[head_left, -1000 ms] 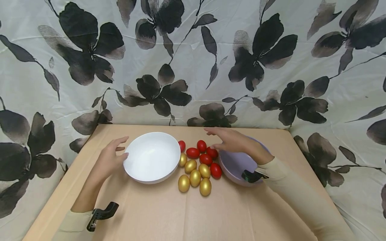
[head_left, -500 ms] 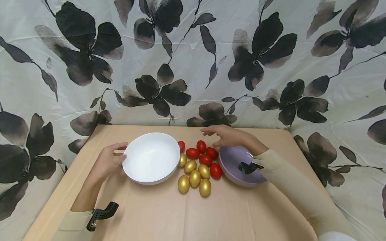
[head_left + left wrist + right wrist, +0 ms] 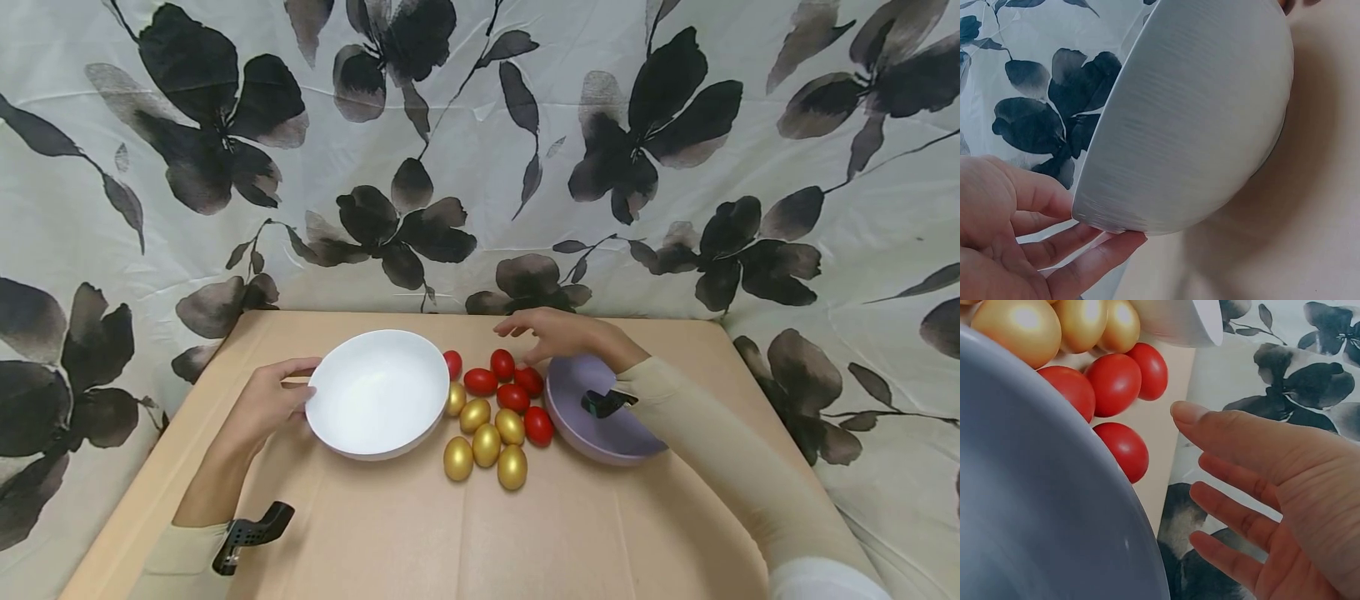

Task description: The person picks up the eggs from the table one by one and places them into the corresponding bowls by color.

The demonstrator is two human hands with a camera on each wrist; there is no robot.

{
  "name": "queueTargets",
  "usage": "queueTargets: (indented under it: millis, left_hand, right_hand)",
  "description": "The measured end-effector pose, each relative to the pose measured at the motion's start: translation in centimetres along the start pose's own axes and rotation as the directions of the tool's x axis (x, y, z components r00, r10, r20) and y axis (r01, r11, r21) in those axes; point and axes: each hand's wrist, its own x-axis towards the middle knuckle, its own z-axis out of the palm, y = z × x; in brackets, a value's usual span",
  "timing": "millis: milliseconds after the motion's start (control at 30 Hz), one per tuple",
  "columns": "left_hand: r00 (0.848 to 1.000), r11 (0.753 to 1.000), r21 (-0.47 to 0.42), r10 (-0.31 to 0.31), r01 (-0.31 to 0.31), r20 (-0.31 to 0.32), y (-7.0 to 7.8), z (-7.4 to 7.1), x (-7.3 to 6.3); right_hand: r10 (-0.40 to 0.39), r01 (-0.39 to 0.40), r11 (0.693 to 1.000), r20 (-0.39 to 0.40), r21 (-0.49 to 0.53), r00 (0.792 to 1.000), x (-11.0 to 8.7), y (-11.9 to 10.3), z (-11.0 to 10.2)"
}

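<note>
My left hand [image 3: 266, 404] holds the left rim of a white bowl [image 3: 378, 392]. In the left wrist view, the thumb is at the rim and the fingers [image 3: 1094, 256] meet the bowl's outer wall. My right hand [image 3: 558, 336] hovers past the far rim of a purple bowl [image 3: 592, 417], fingers loosely spread and holding nothing. The right wrist view has its thumb [image 3: 1229, 431] apart from the nearest red egg [image 3: 1124, 450]. Between the bowls lie several red eggs [image 3: 480, 382] and, nearer me, several golden eggs [image 3: 486, 444].
Everything stands on a light wooden table [image 3: 375, 533]. Behind its far edge hangs a white cloth [image 3: 510, 167] with dark flowers. A black wrist strap piece [image 3: 258, 529] sticks out from the left sleeve.
The left fingers have come in against the white bowl's rim. My right hand has shifted slightly left and away from me, showing more of the purple bowl. The eggs lie as before.
</note>
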Motion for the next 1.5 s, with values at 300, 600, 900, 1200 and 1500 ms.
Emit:
queueTargets:
  millis: [300, 600, 900, 1200, 1500]
  left_hand:
    - [1.0, 1.0, -0.013, -0.001, 0.002, 0.014, 0.0, -0.1, 0.0]
    - [1.0, 1.0, -0.028, 0.001, -0.001, 0.021, 0.0, -0.1, 0.1]
    - [1.0, 1.0, -0.025, 0.009, -0.009, 0.013, -0.1, -0.1, 0.2]
    - [1.0, 1.0, -0.02, 0.014, -0.014, 0.009, -0.2, -0.1, 0.1]
    - [1.0, 0.999, -0.034, 0.005, -0.004, 0.014, -0.1, -0.1, 0.3]
  right_hand:
    - [0.028, -0.028, 1.0, 0.038, -0.015, 0.999, 1.8, 0.3, 0.1]
    - [0.051, -0.049, 0.998, 0.1, -0.024, 0.994, 3.3, 0.6, 0.2]
    - [0.111, -0.111, 0.994, 0.133, -0.01, 0.985, 4.0, 0.7, 0.7]
    - [0.151, -0.146, 0.988, 0.139, -0.045, 0.979, 4.4, 1.0, 1.4]
    - [0.181, -0.175, 0.983, 0.138, -0.057, 0.974, 4.8, 1.4, 1.6]
